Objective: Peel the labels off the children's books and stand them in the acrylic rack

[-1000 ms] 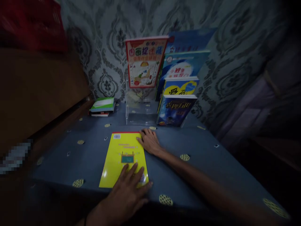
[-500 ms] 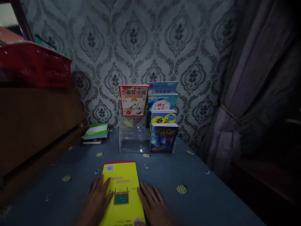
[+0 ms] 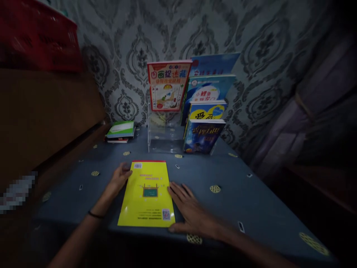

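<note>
Yellow book [image 3: 147, 203] lies flat near the table's [image 3: 200, 171] front edge

From my remote seat I have the yellow book with its back cover up, judging by the barcode [image 3: 138, 166]; its red-trimmed end points toward the rack [image 3: 148, 137]; the left hand [image 3: 119, 176] is bent at the upper left edge, thumb touching the book, but its fingers are too blurred and hidden for me to make out whether it pinches or merely touches; the right hand [image 3: 191, 210] is spread flat along the right edge, thumb by the lower right corner, gripping nothing.

To do this well, I would press inward evenly from both sides, so the book sits square; the glossy cover probably slides easily, so I would want light pressure, and thumbs above with fingers beneath before any lift; one-sided force would likely twist it.

As for edges, the near end lies close to the table's front, so I would avoid drawing it nearer; the widest room is right of the right hand; a narrower strip separates the book from the rack, which bears the red book [image 3: 169, 87] and dark blue book [image 3: 203, 137]; leftward, I would mind the stack [image 3: 121, 130] and cabinet [image 3: 50, 119].
</note>
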Available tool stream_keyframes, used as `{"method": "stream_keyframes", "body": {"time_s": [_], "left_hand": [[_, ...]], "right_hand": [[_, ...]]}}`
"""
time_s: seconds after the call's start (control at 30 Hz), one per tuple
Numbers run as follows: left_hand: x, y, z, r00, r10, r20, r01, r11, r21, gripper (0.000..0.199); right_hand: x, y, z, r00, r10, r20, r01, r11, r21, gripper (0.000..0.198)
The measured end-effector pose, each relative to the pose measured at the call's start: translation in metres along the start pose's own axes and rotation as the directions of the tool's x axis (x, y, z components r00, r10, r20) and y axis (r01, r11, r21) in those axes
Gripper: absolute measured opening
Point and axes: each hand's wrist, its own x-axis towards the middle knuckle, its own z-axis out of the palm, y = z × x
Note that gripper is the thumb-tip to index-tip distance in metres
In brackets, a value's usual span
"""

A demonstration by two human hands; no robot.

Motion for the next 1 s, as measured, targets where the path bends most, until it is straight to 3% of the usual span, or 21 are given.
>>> {"method": "stream_keyframes", "body": {"time_s": [0.17,0.3,0.4,0.47,0.57,0.63,0.77,0.87,1.0], "left_hand": [[-0.014,0.004,0.007,0.971,-0.222,0.093,0.23,0.97,-0.079,0.046],[-0.027,0.013,0.016,0.96,-0.237,0.15,0.261,0.95,-0.171,0.048],[-0.032,0.021,0.019,0.963,-0.192,0.186,0.24,0.928,-0.284,0.059],[-0.034,0.026,0.021,0.964,-0.166,0.208,0.229,0.916,-0.329,0.065],[-0.035,0.032,0.025,0.966,-0.147,0.21,0.215,0.911,-0.352,0.071],[-0.034,0.036,0.027,0.969,-0.146,0.201,0.211,0.91,-0.357,0.075],[-0.029,0.042,0.032,0.971,-0.16,0.18,0.218,0.901,-0.375,0.083],[-0.025,0.048,0.034,0.969,-0.144,0.202,0.214,0.897,-0.386,0.085],[-0.018,0.061,0.031,0.97,-0.098,0.222,0.181,0.903,-0.389,0.087]], "right_hand": [[-0.002,0.001,-0.003,1.0,0.01,0.029,-0.012,0.998,0.066,0.121],[0.004,0.008,-0.012,0.995,0.089,-0.045,-0.07,0.943,0.325,0.115],[0.023,0.017,-0.013,0.941,0.287,-0.18,-0.125,0.788,0.603,0.105],[0.039,0.022,-0.014,0.902,0.403,-0.153,-0.155,0.634,0.757,0.106],[0.056,0.025,-0.018,0.919,0.394,-0.032,-0.144,0.409,0.901,0.096],[0.062,0.024,-0.023,0.924,0.382,0.008,-0.136,0.311,0.94,0.08],[0.068,0.018,-0.032,0.909,0.413,0.055,-0.182,0.273,0.945,0.059],[0.072,0.016,-0.035,0.918,0.359,0.169,-0.262,0.228,0.938,0.045],[0.072,0.023,-0.038,0.917,0.342,0.205,-0.263,0.133,0.956,0.054]]}}
